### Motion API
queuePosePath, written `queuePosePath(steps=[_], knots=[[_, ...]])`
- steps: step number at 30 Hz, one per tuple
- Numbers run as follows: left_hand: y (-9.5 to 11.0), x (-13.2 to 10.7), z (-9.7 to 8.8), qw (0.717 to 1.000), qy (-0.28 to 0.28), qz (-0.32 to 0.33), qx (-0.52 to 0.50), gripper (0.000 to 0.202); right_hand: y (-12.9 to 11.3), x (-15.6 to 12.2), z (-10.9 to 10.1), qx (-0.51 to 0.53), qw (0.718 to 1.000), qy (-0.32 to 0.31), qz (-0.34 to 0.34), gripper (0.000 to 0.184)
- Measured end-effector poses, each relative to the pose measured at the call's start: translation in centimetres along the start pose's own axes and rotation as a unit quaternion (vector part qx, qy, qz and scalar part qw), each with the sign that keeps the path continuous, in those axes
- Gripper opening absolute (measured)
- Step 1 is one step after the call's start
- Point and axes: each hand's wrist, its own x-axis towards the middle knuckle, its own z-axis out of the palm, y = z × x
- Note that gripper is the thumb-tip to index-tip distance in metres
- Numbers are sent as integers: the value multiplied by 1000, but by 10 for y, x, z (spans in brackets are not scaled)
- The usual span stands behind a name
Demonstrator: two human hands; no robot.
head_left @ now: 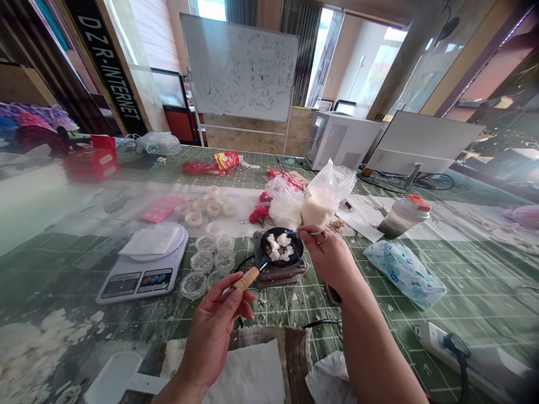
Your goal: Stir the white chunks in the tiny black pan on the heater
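Observation:
My left hand [223,306] grips the wooden handle [246,279] of a small black frying pan [298,253]. White lumps [283,240] lie in the pan, which is over a small grey hot plate [280,276]. My right hand [328,252] is closed on a thin stirring stick [309,232], whose blue tip reaches over the pan's far rim. Left of the hot plate stand several clear round cups [202,261], and a white kitchen scale [177,255] is beside them with a white sheet on its top.
Bags of white material [320,202] stand behind the pan, near filled cups [214,210]. A shaker bottle [404,216], a tissue pack [404,273] and a power strip [475,353] are on the right. White flakes [46,342] and a scoop [113,376] lie front left.

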Motion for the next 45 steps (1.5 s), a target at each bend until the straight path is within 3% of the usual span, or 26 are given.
queuePosePath(steps=[4,8,14,19,25,31,36,41,45], knots=[[1,1,0,1000,1,-7,3,30,2,-2,-4,-30,999,-20,17,34],[0,2,0,1000,0,-1,-4,30,-1,-5,-7,37,999,-6,17,36],[0,1,0,1000,0,4,0,30,2,-2,3,4,1000,-14,-16,32],[-2,1,0,1000,2,6,-2,32,-1,-1,14,35,999,26,-32,27],[-1,1,0,1000,3,-1,-1,33,-8,-1,21,43,994,-51,-83,26],[-1,-1,0,1000,1,-4,-2,32,-8,-2,18,47,997,-27,-63,27],[-1,0,0,1000,4,-4,-5,33,-7,-1,20,43,995,-59,-70,27],[-2,2,0,1000,2,0,-5,32,-4,0,19,62,996,-20,-67,26],[-1,1,0,1000,10,0,-5,33,-6,3,26,53,996,-26,-72,26]])
